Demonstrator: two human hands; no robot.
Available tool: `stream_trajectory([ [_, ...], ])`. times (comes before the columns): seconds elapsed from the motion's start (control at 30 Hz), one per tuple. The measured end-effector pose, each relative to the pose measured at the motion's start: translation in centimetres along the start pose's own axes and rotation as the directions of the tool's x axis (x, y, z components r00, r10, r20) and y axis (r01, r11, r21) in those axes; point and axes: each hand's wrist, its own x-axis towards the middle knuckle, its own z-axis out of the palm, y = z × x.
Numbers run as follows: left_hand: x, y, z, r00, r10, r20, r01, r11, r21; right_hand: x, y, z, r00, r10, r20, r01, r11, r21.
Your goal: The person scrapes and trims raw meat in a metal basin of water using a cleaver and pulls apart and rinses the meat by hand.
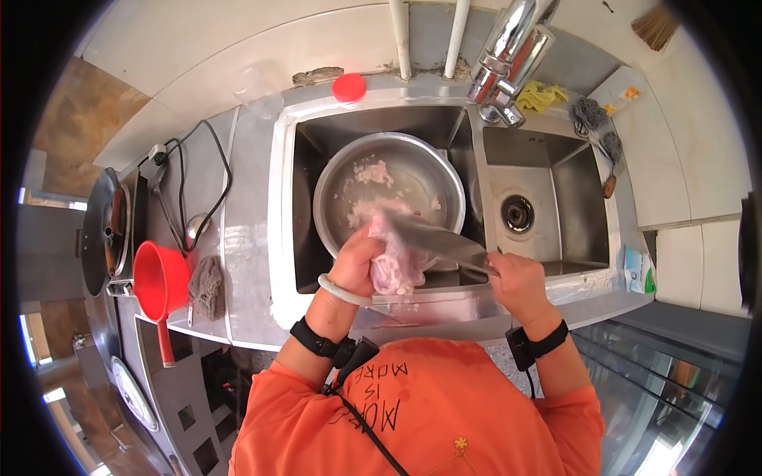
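My left hand (359, 260) is closed around a pale pink piece of raw meat (394, 266), held over the near rim of a large metal basin (328, 188). With my right hand (516, 278) I grip the handle of a kitchen knife (448, 244). Its broad blade points left and lies against the upper part of the meat; the exact line of contact is hard to make out. Several pale pink scraps (377, 172) lie in the basin, which stands in the left bowl of the sink (309, 127).
A chrome faucet (508, 63) rises behind the sink divider. The right bowl has a dark drain (517, 213). On the left counter are a red dipper (159, 278), a grey cloth (207, 289) and a black cable (226, 170). A red lid (349, 88) sits behind the sink.
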Motion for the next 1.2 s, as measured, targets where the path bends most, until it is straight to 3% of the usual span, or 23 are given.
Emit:
stream_trajectory([
  [0.07, -0.5, 0.5, 0.1, 0.999, -0.037, -0.011, 0.037, 0.998, -0.05, -0.4, 0.5, -0.1, 0.988, 0.153, 0.017, -0.153, 0.988, -0.029],
  [0.17, 0.2, 0.6, 0.0, 0.995, -0.037, 0.091, 0.043, 0.997, -0.066, 0.3, -1.2, -0.6, 0.983, 0.152, -0.101, -0.14, 0.983, 0.115],
  [0.27, 1.0, -0.2, 0.0, 0.999, -0.023, 0.028, 0.027, 0.988, -0.152, 1.5, -3.7, -1.0, 0.992, 0.046, -0.116, -0.023, 0.98, 0.196],
  [0.33, 0.7, -0.4, 0.5, 0.988, -0.081, -0.129, 0.039, 0.952, -0.303, 1.7, -3.4, 0.1, 0.989, 0.038, -0.144, -0.016, 0.988, 0.154],
  [0.37, 0.4, -0.6, -0.3, 0.999, -0.008, -0.041, 0.001, 0.986, -0.168, 1.5, -2.4, 1.1, 0.989, 0.062, -0.133, -0.041, 0.987, 0.153],
  [0.43, -0.1, 0.6, 0.2, 0.999, -0.018, 0.051, 0.026, 0.986, -0.167, 0.9, -0.4, 2.2, 0.989, 0.074, -0.127, -0.055, 0.987, 0.149],
  [0.5, -0.3, 1.0, 0.3, 0.981, -0.033, 0.19, 0.068, 0.981, -0.181, 0.4, 0.7, 2.2, 0.978, 0.205, -0.044, -0.2, 0.975, 0.094],
  [0.63, 0.1, 1.1, 0.5, 0.99, -0.031, 0.135, 0.048, 0.991, -0.127, 1.1, -2.1, -0.2, 0.961, 0.251, -0.117, -0.224, 0.953, 0.205],
  [0.73, 0.8, 0.7, 1.2, 0.995, 0.01, 0.097, 0.002, 0.993, -0.12, 1.7, -3.2, -0.9, 0.985, 0.161, -0.057, -0.138, 0.949, 0.284],
  [0.8, 0.5, 0.4, 1.1, 0.999, -0.011, 0.04, 0.017, 0.985, -0.173, 1.5, -2.7, 1.0, 0.986, 0.155, -0.057, -0.141, 0.969, 0.205],
  [0.83, 0.4, 0.3, 0.6, 0.998, -0.03, -0.052, 0.031, 0.999, 0.02, 1.2, -2.0, 1.6, 0.986, 0.155, -0.061, -0.139, 0.969, 0.205],
  [0.9, 0.3, 0.8, 1.0, 1.0, -0.021, 0.012, 0.022, 0.999, -0.026, 1.1, -0.2, 2.1, 0.942, 0.309, 0.134, -0.319, 0.945, 0.068],
  [0.93, -0.2, 0.8, 1.3, 0.998, -0.027, 0.063, 0.033, 0.996, -0.083, 0.8, -0.2, 2.3, 0.94, 0.312, 0.141, -0.324, 0.943, 0.071],
  [1.0, -0.3, 1.4, 1.5, 1.0, -0.016, 0.01, 0.016, 1.0, -0.017, 1.9, -0.3, 1.3, 0.859, 0.477, 0.187, -0.509, 0.755, 0.413],
  [1.03, -0.4, 1.7, 1.3, 0.997, -0.054, 0.062, 0.054, 0.999, 0.003, 2.6, -1.0, 0.6, 0.856, 0.481, 0.19, -0.515, 0.752, 0.411],
  [1.13, -0.3, 1.3, 1.3, 0.991, -0.104, 0.08, 0.101, 0.994, 0.04, 5.1, -2.7, -0.5, 0.922, 0.379, 0.073, -0.34, 0.71, 0.617],
  [1.2, -0.2, 0.8, 1.3, 0.993, -0.112, 0.043, 0.11, 0.993, 0.051, 6.0, -2.9, -0.4, 0.937, 0.274, 0.216, -0.345, 0.633, 0.693],
])
